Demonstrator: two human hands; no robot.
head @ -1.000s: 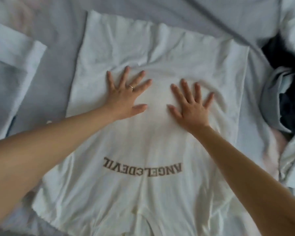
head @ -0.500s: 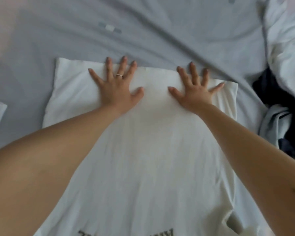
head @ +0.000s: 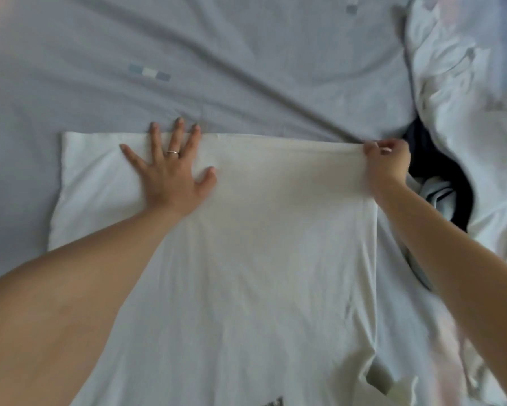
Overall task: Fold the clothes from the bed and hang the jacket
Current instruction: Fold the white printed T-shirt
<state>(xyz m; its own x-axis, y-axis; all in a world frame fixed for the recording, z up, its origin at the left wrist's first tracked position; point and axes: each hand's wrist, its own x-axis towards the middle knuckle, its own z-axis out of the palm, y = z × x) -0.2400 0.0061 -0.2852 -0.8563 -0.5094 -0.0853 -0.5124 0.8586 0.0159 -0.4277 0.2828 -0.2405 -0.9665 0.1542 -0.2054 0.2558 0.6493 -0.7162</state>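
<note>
A white T-shirt (head: 261, 230) lies spread flat on a grey-sheeted bed (head: 217, 68), seen from above over the person's two bare arms. The left hand (head: 170, 174), wearing a ring (head: 173, 153), is open with fingers spread, pressing the shirt down near its far edge. The right hand (head: 388, 165) is closed, pinching the shirt's far right corner between fingers and thumb. The shirt's right side looks to be folded inward already, while a wider flap sticks out to the left beyond the pressing hand, so this fold seems only partly made. Just beside the right hand sits a crumpled pile, a dark garment (head: 439, 177) tucked under a rumpled white one (head: 451, 112), none of it folded. Most of the task appears to remain. I cannot tell which piece is the jacket, and no hanger is in view.
</note>
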